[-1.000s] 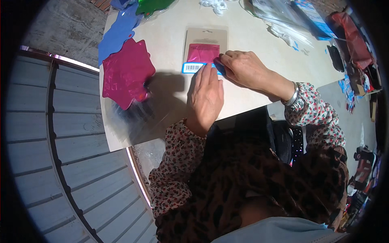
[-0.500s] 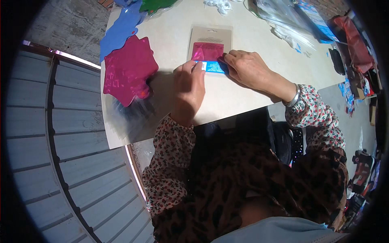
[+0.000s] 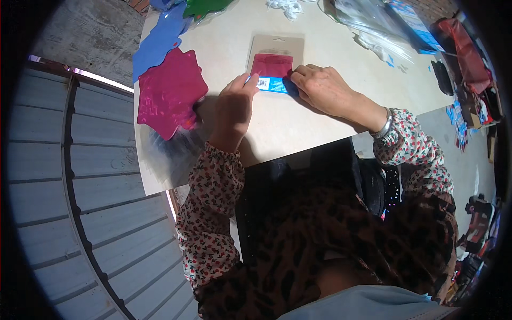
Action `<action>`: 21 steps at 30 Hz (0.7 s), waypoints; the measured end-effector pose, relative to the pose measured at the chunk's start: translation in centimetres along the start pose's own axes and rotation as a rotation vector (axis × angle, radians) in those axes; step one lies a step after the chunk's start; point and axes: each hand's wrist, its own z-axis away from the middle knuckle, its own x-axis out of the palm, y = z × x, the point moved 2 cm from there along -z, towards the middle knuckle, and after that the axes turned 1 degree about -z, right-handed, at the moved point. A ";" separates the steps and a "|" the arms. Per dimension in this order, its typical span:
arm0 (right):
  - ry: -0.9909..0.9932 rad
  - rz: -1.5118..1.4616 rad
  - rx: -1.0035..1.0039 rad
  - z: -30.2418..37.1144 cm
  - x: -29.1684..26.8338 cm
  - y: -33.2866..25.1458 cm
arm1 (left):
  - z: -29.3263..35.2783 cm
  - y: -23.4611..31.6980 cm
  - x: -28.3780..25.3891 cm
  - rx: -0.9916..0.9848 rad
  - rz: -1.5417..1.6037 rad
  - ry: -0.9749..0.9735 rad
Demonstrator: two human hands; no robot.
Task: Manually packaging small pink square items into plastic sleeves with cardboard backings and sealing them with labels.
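Observation:
A flat package [image 3: 276, 47] lies on the table in front of me. It has a tan card with a hang hole, a folded magenta foil piece [image 3: 273, 64] and a blue-and-white label strip [image 3: 276, 85] along its near edge. My left hand [image 3: 234, 104] grips the near left corner, thumb and fingertips at the label. At the right edge, the bent fingers of my right hand [image 3: 324, 89] pinch the package. Left of my left hand is a stack of magenta star-shaped foil balloons [image 3: 172, 90], lying flat.
Clear plastic bags [image 3: 173, 152] lie by the table's near left edge. Blue foil pieces [image 3: 158, 47] and a green one [image 3: 205, 6] sit farther back. White string bundles [image 3: 288, 7] and a pile of clear packaging [image 3: 368, 21] are at the far side. A corrugated metal panel [image 3: 101, 170] stands left.
My left hand has slid a little left along the label, uncovering more of it. The package has shifted slightly away from me, while my right hand stays at its right edge.

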 end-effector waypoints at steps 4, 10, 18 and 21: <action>-0.020 -0.005 -0.011 0.2 0.2 0.7 | 0.9 1.1 -0.5 0.057 -0.052 -0.016; 0.018 -0.032 -0.080 0.4 -0.3 1.6 | 2.0 2.5 -0.7 0.180 -0.040 0.196; 0.019 -0.060 -0.098 0.2 -0.1 2.2 | 0.9 3.1 -0.8 0.308 0.006 0.263; 0.029 -0.070 -0.107 0.2 -0.2 2.0 | 0.1 4.6 -1.5 0.206 -0.086 0.142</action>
